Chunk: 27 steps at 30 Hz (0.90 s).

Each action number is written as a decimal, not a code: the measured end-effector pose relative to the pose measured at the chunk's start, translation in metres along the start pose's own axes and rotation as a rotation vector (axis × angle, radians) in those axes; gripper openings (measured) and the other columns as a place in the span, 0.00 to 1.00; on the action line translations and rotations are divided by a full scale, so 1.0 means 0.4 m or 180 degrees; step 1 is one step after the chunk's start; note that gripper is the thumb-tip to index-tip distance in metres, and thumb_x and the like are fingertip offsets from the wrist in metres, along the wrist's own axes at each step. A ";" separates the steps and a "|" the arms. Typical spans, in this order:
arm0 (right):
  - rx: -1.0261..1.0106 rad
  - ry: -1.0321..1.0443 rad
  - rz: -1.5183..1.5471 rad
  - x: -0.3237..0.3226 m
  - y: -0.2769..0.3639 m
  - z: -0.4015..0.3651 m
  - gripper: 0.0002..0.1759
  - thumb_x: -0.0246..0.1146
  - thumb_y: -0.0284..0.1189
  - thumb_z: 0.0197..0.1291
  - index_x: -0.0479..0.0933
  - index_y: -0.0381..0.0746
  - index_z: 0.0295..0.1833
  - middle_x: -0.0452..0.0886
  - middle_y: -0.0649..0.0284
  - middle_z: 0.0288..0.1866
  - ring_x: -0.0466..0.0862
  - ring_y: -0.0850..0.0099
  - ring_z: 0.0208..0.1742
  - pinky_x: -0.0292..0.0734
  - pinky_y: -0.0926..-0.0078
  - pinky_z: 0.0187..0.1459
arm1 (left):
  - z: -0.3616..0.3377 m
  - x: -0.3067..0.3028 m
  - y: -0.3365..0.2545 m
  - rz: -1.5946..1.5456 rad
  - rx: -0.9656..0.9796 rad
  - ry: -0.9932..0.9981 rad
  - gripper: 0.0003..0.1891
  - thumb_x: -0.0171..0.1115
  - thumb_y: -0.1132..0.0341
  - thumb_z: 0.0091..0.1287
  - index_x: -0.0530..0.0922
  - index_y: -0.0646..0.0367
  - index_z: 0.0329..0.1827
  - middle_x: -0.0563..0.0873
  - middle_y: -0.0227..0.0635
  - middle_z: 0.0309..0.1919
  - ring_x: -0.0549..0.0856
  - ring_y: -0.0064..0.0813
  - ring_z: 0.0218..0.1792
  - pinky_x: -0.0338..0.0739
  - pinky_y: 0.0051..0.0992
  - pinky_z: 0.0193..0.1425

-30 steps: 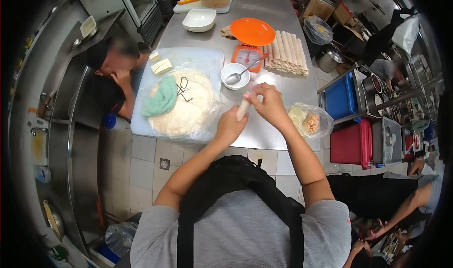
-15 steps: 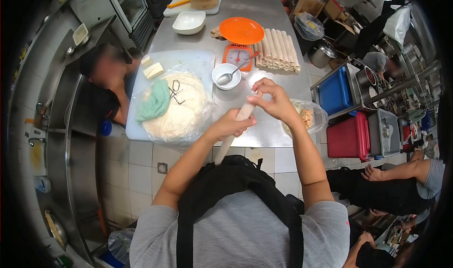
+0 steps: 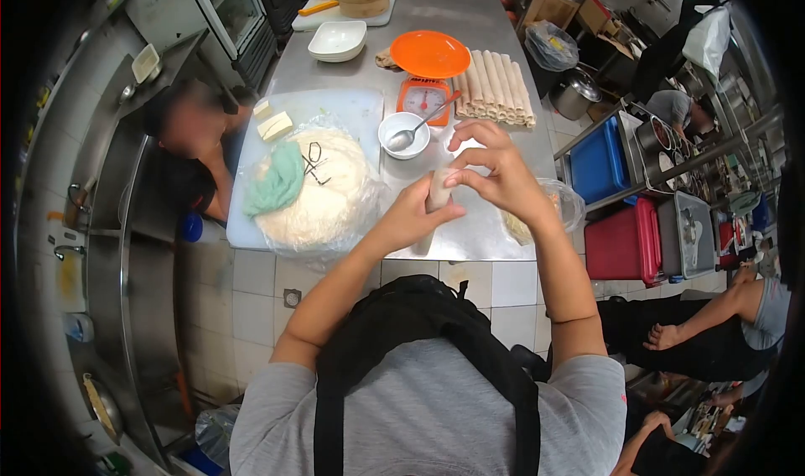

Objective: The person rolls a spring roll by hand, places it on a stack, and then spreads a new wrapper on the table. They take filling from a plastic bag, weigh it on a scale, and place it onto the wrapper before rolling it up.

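A long pale pastry roll (image 3: 438, 192) stands tilted over the front edge of the steel table. My left hand (image 3: 409, 223) is wrapped round its middle, thumb across the front. The thumb and fingertips of my right hand (image 3: 495, 170) are curled at its upper end, pinching it. Beneath my right wrist lies a clear plastic bag (image 3: 566, 206) of chopped filling, partly hidden. Just beyond my hands is a white bowl (image 3: 394, 130) with a spoon (image 3: 401, 140) in it. Finished-looking similar rolls (image 3: 493, 90) are stacked at the right edge of the table.
Left on a white board (image 3: 335, 103) sit a plastic-wrapped pale mass (image 3: 335, 191), a green cloth-like bundle (image 3: 275, 178) and butter-like blocks (image 3: 274, 126). An orange plate (image 3: 430, 54) rests by a scale (image 3: 423, 100). A person (image 3: 189, 140) is at the left; others are at the right.
The roll has come more upright, and its lower end has swung away from my body toward the table edge. Both hands have shifted slightly, with my right fingers more spread over its top.
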State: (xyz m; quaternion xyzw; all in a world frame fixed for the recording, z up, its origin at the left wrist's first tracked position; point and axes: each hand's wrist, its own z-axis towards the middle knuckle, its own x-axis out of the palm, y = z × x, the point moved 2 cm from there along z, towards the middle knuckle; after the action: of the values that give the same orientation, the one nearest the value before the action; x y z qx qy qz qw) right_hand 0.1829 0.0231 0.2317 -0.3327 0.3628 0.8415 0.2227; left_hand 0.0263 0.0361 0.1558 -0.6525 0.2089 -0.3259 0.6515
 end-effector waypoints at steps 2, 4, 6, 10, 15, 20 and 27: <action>-0.0063 -0.0067 -0.0152 0.002 0.037 0.015 0.10 0.73 0.29 0.43 0.80 0.36 0.30 0.77 0.64 0.47 0.74 0.65 0.57 0.67 0.66 0.57 | 0.008 0.016 -0.013 0.1185 0.0625 -0.0824 0.13 0.69 0.64 0.59 0.76 0.61 0.39 0.77 0.25 0.25 0.77 0.15 0.28 0.73 0.22 0.33; -0.0149 -0.0134 -0.0311 -0.008 0.076 0.024 0.10 0.73 0.29 0.42 0.80 0.37 0.29 0.77 0.63 0.47 0.75 0.63 0.56 0.68 0.65 0.57 | 0.029 0.014 0.002 0.0926 0.0807 -0.0890 0.12 0.69 0.65 0.58 0.76 0.61 0.36 0.77 0.23 0.24 0.76 0.15 0.28 0.72 0.22 0.32; 0.0268 -0.1161 0.0682 -0.031 0.098 0.018 0.11 0.74 0.29 0.39 0.82 0.38 0.30 0.77 0.58 0.49 0.74 0.61 0.57 0.68 0.64 0.57 | 0.033 0.007 -0.009 0.0663 0.1000 -0.0948 0.10 0.70 0.66 0.57 0.76 0.61 0.32 0.76 0.22 0.23 0.75 0.15 0.27 0.71 0.22 0.32; 0.0263 -0.1479 -0.0264 0.026 0.057 -0.072 0.14 0.75 0.28 0.38 0.85 0.42 0.35 0.77 0.54 0.53 0.74 0.58 0.58 0.68 0.63 0.58 | 0.028 -0.017 -0.021 0.0350 0.0347 -0.0582 0.10 0.70 0.68 0.53 0.75 0.60 0.28 0.75 0.21 0.22 0.73 0.14 0.27 0.71 0.21 0.32; -0.0029 -0.1542 -0.0625 0.088 0.067 -0.077 0.17 0.72 0.28 0.41 0.85 0.48 0.42 0.75 0.58 0.58 0.72 0.56 0.59 0.68 0.60 0.57 | 0.021 -0.009 -0.034 0.0037 0.0230 -0.0202 0.08 0.67 0.72 0.53 0.75 0.60 0.29 0.76 0.22 0.25 0.74 0.14 0.29 0.71 0.20 0.34; -0.0178 -0.0888 -0.0453 0.055 0.048 -0.040 0.13 0.71 0.30 0.44 0.83 0.43 0.39 0.76 0.60 0.53 0.71 0.55 0.60 0.66 0.58 0.58 | 0.029 -0.020 -0.018 0.0382 0.0306 0.0044 0.08 0.66 0.71 0.52 0.77 0.62 0.34 0.80 0.26 0.28 0.76 0.16 0.30 0.73 0.22 0.35; -0.0117 -0.0802 -0.0378 0.069 0.065 -0.026 0.14 0.71 0.31 0.43 0.83 0.43 0.39 0.76 0.61 0.49 0.72 0.56 0.58 0.68 0.59 0.56 | 0.004 0.000 0.008 0.0994 0.0713 -0.1404 0.10 0.67 0.72 0.52 0.76 0.61 0.36 0.81 0.28 0.28 0.76 0.16 0.28 0.73 0.23 0.33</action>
State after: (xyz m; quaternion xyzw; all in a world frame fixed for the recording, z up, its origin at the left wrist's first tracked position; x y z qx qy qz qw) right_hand 0.1521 0.0024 0.2184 -0.2494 0.2962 0.8684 0.3098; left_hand 0.0278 0.0370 0.1526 -0.5915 0.1229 -0.0930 0.7914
